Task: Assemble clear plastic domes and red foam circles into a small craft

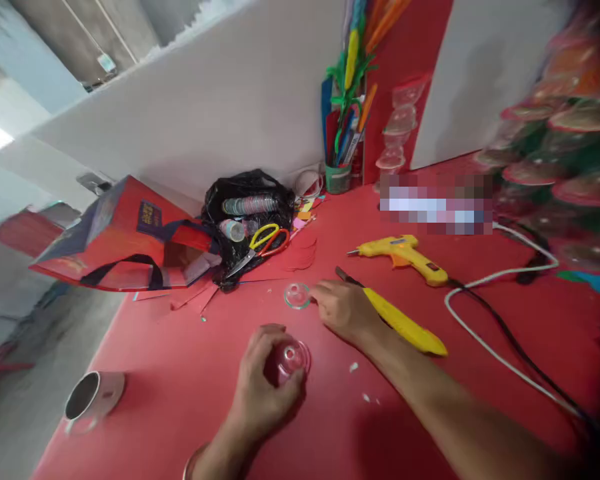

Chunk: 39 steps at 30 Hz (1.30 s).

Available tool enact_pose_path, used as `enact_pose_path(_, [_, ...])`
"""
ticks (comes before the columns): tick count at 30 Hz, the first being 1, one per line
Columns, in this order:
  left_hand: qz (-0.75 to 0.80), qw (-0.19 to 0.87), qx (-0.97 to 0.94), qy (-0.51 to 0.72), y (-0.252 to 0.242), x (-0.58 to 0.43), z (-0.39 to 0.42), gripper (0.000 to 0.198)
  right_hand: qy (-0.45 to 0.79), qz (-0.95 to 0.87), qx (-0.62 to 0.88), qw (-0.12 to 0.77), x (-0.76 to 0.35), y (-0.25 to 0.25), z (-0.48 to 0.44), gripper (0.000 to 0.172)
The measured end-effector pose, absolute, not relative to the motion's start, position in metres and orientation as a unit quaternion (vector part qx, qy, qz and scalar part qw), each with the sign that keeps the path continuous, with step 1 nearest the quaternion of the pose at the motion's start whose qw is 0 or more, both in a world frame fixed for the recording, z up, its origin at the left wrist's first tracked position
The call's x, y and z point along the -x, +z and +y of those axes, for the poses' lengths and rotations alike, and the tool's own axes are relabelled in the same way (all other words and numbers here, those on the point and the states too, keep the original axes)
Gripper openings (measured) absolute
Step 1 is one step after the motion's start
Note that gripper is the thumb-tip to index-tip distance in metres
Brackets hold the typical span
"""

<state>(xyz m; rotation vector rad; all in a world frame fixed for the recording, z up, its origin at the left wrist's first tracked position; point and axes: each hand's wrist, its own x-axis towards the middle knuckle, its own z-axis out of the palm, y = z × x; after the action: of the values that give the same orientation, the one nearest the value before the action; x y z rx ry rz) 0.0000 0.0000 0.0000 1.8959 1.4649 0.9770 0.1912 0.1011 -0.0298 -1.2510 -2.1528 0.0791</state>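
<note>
My left hand (pixel 266 383), thumb and fingers curved round its sides, grips a small clear plastic cup (pixel 290 357) with a pinkish rim, low over the red table. Farther back lies a second clear plastic cup (pixel 297 295) with a green rim. At that cup's right edge are the fingertips of my right hand (pixel 343 307), the fingers bent and closed. Just right of this hand is a yellow utility knife (pixel 405 323), partly behind the wrist. A yellow glue gun (pixel 403 257) lies beyond it, nozzle pointing left.
A mug (pixel 97 400) stands near the left table edge. Scissors (pixel 260 247) rest on a black plastic bag (pixel 240 183) holding stacked cups, beside a red shopping bag (pixel 115 233). A pen holder (pixel 337 179) stands at the wall. White cable (pixel 485 340) and stacked plastic cups (pixel 555 173) occupy the right.
</note>
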Motion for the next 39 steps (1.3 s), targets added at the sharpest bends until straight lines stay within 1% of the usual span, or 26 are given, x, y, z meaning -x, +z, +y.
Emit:
enact_pose_path(16, [0.535,0.268,-0.721,0.349,0.007,-0.002,0.002,0.027,0.051,-0.82,0.483,0.303,-0.193,-0.028,0.1,0.026])
enact_pose_path(31, [0.539,0.251,-0.729,0.339,0.01,-0.004,0.001,0.023,0.071,-0.822,0.499,0.266,-0.193,-0.024,0.099,0.024])
enact_pose_path(39, [0.544,0.246,-0.731,0.33,0.011,-0.005,0.002,0.021,0.064,-0.817,0.502,0.276,-0.193,-0.026,0.099,0.024])
